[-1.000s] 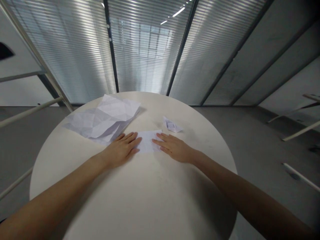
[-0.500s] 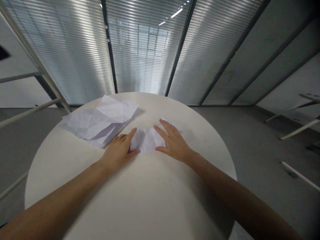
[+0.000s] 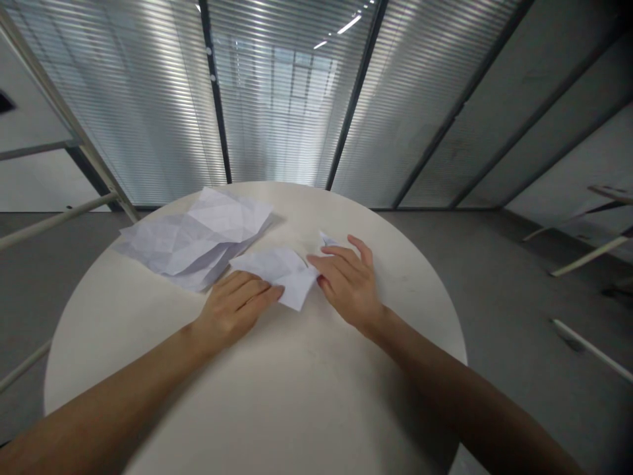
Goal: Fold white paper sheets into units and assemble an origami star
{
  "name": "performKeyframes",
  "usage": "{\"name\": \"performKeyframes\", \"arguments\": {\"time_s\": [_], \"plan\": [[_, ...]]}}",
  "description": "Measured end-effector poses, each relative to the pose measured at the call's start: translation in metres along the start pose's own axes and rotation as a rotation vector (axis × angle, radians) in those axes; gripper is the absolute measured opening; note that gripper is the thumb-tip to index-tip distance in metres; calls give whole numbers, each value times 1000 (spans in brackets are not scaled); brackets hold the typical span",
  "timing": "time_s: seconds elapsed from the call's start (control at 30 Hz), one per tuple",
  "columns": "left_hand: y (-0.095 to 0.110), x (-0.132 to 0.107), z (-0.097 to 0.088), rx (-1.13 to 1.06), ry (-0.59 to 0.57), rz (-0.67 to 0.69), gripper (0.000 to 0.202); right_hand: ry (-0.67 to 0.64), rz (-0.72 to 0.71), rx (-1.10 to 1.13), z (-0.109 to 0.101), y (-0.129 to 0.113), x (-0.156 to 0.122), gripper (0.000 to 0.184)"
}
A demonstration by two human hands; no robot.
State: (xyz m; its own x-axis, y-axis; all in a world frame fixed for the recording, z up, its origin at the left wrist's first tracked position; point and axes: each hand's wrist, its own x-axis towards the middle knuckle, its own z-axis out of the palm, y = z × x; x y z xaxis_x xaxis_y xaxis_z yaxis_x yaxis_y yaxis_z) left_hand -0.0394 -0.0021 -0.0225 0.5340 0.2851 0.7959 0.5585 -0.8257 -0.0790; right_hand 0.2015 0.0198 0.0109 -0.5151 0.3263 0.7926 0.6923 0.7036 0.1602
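A small creased sheet of white paper lies tilted between my hands, above the middle of the round table. My left hand grips its near left edge, thumb on top and fingers beneath or behind it. At the right corner, my right hand pinches the paper between thumb and index finger, its other fingers raised. Just behind the right fingers rests a small folded white paper piece, partly hidden by them. Left of my hands lie larger creased white sheets, loosely overlapping.
The round white table carries all the paper. White metal bars stand at the left. Glass panels with blinds rise behind the table, and white table legs show at the right over grey floor.
Both hands have gone from resting open around the small sheet to holding it. The sheet is turned and lifted, with a corner now pointing towards me. The larger sheets stay put.
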Motion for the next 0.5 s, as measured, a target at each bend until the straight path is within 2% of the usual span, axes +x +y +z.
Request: {"name": "performKeyframes", "arguments": {"time_s": [0.03, 0.1, 0.2, 0.37, 0.5], "plan": [[0, 1, -2, -5, -31, 56, 32, 8, -27, 25, -1, 2, 0, 17], [1, 4, -4, -17, -107, 147, 26, -35, -107, 84, -2, 7, -4, 16], [3, 8, -4, -55, -224, 195, 17, -195, -181, 150, -2, 16, -14, 21], [2, 6, 1, -117, -473, 92, 24, -534, -137, 219, -3, 22, -29, 20], [-3, 3, 2, -157, -545, 7, 29, -668, -124, 293, -6, 19, -30, 26]]}}
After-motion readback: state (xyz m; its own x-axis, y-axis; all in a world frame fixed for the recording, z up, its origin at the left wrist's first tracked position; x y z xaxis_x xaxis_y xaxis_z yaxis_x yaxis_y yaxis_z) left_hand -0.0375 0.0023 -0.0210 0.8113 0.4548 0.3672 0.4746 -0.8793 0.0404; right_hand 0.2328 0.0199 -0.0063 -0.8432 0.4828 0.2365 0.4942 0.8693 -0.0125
